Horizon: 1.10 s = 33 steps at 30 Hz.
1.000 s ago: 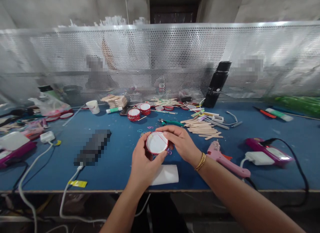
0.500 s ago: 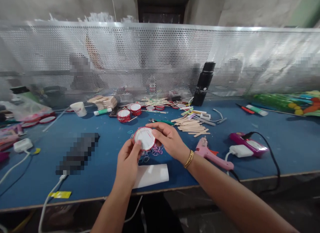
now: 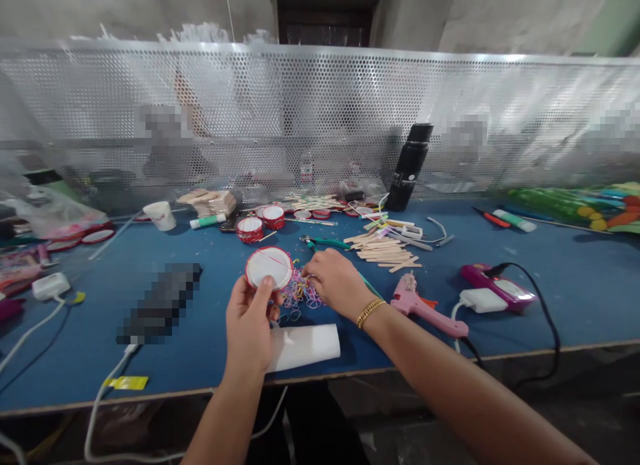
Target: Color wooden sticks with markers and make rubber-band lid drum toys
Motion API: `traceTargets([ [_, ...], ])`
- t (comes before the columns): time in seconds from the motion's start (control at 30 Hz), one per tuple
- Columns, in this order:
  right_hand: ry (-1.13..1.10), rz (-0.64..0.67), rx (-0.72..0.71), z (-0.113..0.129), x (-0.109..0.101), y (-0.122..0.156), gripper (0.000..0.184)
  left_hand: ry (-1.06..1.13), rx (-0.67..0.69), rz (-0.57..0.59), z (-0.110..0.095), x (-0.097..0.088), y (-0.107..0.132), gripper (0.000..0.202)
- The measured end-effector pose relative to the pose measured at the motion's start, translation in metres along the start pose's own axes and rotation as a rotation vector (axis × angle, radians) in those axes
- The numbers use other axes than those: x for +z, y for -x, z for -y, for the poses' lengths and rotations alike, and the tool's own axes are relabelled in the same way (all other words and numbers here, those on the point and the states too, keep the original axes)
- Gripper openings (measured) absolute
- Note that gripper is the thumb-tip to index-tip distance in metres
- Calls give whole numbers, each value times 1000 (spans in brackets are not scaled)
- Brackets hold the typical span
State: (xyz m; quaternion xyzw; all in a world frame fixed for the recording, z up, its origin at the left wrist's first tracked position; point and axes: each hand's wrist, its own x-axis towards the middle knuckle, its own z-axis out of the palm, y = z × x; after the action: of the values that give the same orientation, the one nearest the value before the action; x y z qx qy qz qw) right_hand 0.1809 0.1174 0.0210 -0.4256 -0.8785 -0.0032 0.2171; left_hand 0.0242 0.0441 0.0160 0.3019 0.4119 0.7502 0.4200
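My left hand (image 3: 253,322) grips a round white disc with a red rim (image 3: 267,268), thumb on its face and fingers beneath. Faint red lines cross the white surface. To its right, my right hand (image 3: 333,282) reaches down to a pile of small coloured rubber bands (image 3: 297,293), its fingers drawn together at the pile's edge. Whatever is between those fingertips is hidden. Close below lies a white roll (image 3: 310,346), partly covered by my left hand. Green-handled pliers (image 3: 327,242) rest just beyond my right hand.
Wooden sticks (image 3: 383,248) and a pink glue gun (image 3: 420,305) lie on the right, near a purple power strip (image 3: 495,288). Red-rimmed discs (image 3: 250,230), a paper cup (image 3: 160,216) and a black bottle (image 3: 410,168) stand behind. A phone (image 3: 163,302) with its cable is left.
My right hand has let go of the disc and moved down to the rubber bands. The disc, still in my left hand, has shifted slightly left and up.
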Motion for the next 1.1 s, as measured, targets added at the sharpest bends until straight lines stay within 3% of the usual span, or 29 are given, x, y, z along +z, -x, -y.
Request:
traceTargets([
  [0.33,9,66,13,-4,5,-3,14,-21,30,19,3,-2,-1,32],
  [0.7,-326,-81,186,-5,-6,-1,16,-106,33,10,3,-7,-1,36],
  [0.9,-436,-142,231,-8,-2,-1,39,-92,62,-4,4,-6,-2,37],
  [1.1,-512,-159,217,-8,-2,-1,47,-61,59,-11,6,-6,-3,39],
])
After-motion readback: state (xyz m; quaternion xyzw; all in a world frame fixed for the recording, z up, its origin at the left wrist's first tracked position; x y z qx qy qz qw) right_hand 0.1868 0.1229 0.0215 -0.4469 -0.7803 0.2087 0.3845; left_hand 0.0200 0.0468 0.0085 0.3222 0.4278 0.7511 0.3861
